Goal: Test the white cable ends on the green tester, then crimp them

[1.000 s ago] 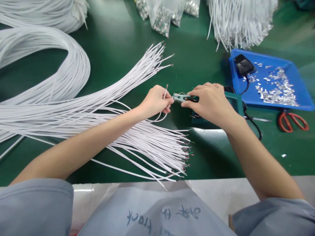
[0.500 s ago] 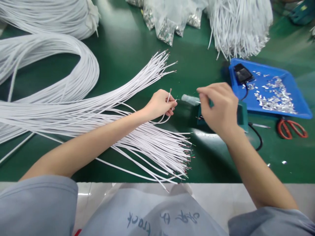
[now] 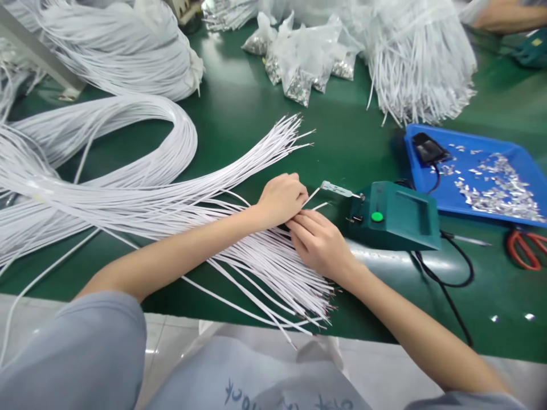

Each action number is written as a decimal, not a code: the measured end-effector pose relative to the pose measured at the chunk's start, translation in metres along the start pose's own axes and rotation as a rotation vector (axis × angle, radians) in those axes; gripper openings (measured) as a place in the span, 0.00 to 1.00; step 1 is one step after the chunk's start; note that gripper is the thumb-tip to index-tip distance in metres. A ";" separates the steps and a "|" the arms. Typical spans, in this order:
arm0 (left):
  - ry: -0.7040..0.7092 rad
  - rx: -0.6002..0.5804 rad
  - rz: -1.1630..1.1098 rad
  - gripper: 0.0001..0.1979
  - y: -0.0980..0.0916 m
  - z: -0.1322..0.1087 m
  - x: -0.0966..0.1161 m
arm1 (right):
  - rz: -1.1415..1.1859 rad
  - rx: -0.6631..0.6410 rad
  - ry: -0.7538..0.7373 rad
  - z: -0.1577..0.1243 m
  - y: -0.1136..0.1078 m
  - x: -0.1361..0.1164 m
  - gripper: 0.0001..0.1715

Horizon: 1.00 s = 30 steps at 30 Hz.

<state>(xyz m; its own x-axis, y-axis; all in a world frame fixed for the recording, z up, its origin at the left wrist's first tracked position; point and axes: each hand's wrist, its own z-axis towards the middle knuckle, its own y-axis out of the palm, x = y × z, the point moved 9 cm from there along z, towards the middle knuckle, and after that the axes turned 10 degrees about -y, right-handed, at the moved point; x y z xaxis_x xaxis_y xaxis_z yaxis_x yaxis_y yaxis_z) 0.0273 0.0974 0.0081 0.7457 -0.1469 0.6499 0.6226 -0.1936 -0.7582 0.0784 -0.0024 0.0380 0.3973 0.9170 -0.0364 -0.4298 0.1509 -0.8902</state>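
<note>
Near the middle of the bench, my left hand [image 3: 282, 198] is closed on a white cable [image 3: 313, 197]. The cable's tip reaches the near end of a pale flat strip [image 3: 337, 189]; I cannot tell how they are joined. That strip runs to a dark green box [image 3: 391, 216] with a bright green button. My right hand [image 3: 317, 242] meets the left, its fingers closed over the cables. Another white cable end [image 3: 322, 206] pokes out just above it. Beneath both hands spreads a bundle of white cables [image 3: 273, 267] with stripped ends.
A blue tray [image 3: 474, 210] at the right holds small silvery pieces and a black item. Red-handled scissors [image 3: 525, 250] lie in front of it. Clear bags of metal parts [image 3: 299, 85] and more white cable coils [image 3: 123, 51] sit behind. Another person's arm [image 3: 508, 16] shows at the top right.
My right hand has come left and down from the green box to my left hand. The strip, earlier beside the right hand, now has a cable at its end. The camera view has shifted.
</note>
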 end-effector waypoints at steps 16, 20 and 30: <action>-0.065 0.066 0.637 0.12 -0.051 0.004 0.003 | -0.044 -0.134 0.035 -0.005 0.013 -0.004 0.18; -0.074 0.182 0.776 0.12 -0.051 0.014 -0.015 | -0.034 -0.101 0.022 -0.006 0.009 -0.011 0.12; -0.085 0.279 0.767 0.12 -0.053 0.027 -0.032 | 0.056 -0.085 0.086 -0.007 0.010 -0.007 0.11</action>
<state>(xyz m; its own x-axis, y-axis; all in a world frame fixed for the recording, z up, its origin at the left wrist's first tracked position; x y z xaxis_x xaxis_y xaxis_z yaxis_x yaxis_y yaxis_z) -0.0237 0.1391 0.0260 0.9965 -0.0643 -0.0526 -0.0402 0.1807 -0.9827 0.0769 -0.0104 0.0256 0.4443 0.8875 -0.1224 -0.3843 0.0653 -0.9209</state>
